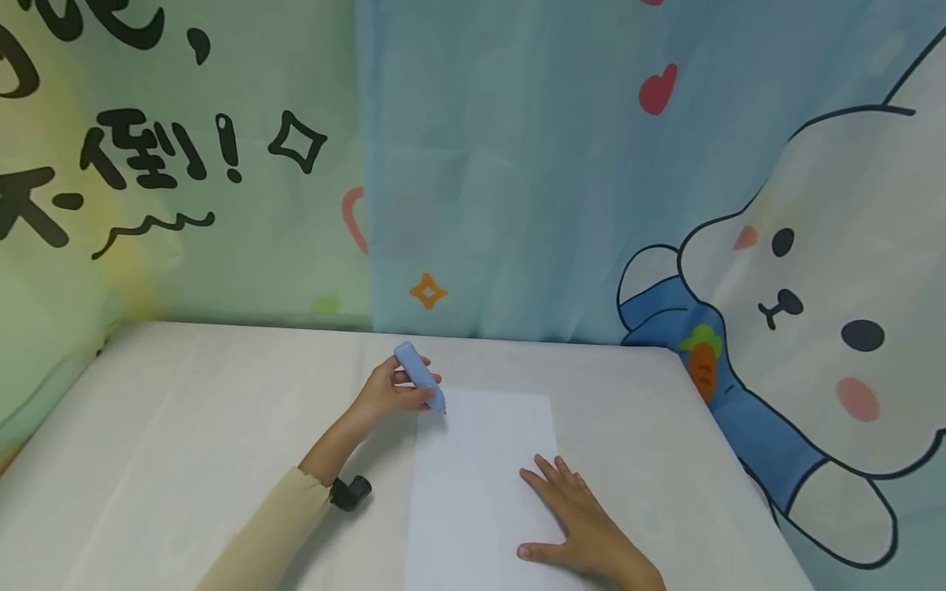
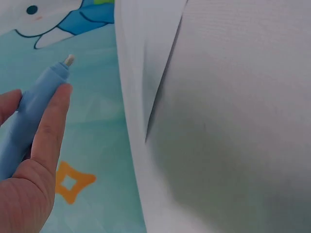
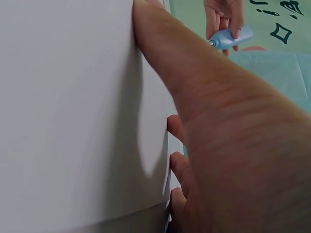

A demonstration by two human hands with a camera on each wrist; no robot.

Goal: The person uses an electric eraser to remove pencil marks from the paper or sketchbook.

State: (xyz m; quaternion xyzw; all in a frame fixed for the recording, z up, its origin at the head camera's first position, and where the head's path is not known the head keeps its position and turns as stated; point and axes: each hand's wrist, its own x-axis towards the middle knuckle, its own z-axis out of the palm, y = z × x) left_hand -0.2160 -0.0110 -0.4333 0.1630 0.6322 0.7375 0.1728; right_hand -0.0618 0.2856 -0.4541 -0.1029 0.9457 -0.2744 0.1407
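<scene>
My left hand [image 1: 384,391] holds a thick light blue electric eraser [image 1: 415,367] between thumb and fingers, above the far left corner of a white sheet of paper [image 1: 480,460]. In the left wrist view, the small whitish tip of the electric eraser [image 2: 34,109] sticks out past the fingers, apart from the paper. My right hand [image 1: 584,525] rests on the right side of the sheet, thumb and fingers spread. In the right wrist view, the thumb of the right hand [image 3: 218,111] touches the paper [image 3: 63,121]. I see no marks on the sheet.
A white-covered table [image 1: 185,460] lies beneath the sheet. Behind it hangs a printed curtain [image 1: 502,164] with a cartoon rabbit, hearts and lettering. A black wrist camera [image 1: 351,492] sits on the left wrist, by the beige sleeve.
</scene>
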